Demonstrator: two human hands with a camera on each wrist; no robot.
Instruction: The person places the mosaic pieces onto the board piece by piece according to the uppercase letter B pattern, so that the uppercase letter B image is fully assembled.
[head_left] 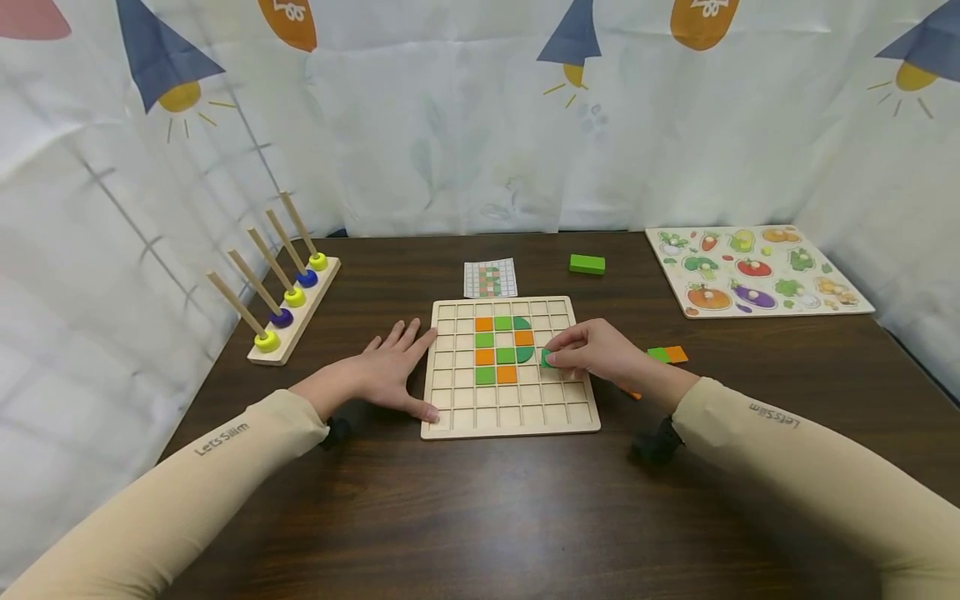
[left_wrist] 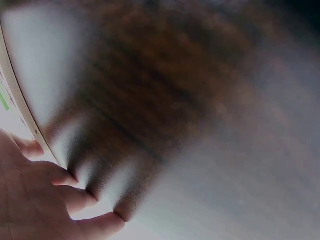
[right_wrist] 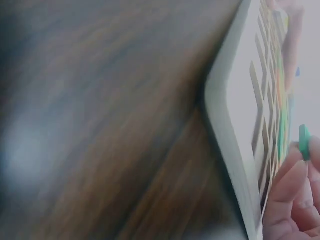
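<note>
A wooden grid board (head_left: 457,421) lies on the table, with orange and green tiles (head_left: 485,357) set in its middle cells. Some of these are square, and two dark green ones (head_left: 524,354) have a rounded edge. My right hand (head_left: 600,354) pinches a dark green tile (head_left: 547,358) between thumb and fingers over the board's right part; the right wrist view also shows this green tile (right_wrist: 304,142) at the fingertips. My left hand (head_left: 390,375) lies spread at the board's left edge, thumb on its lower left corner. In the left wrist view the left hand's fingers (left_wrist: 100,227) reach past the board's edge.
Behind the board lies a small pattern card (head_left: 490,278). A green block (head_left: 587,264) and a vegetable puzzle board (head_left: 757,271) sit toward the back right. Loose tiles (head_left: 667,355) lie beside the right wrist. A peg stand (head_left: 296,317) with rings stands at the left.
</note>
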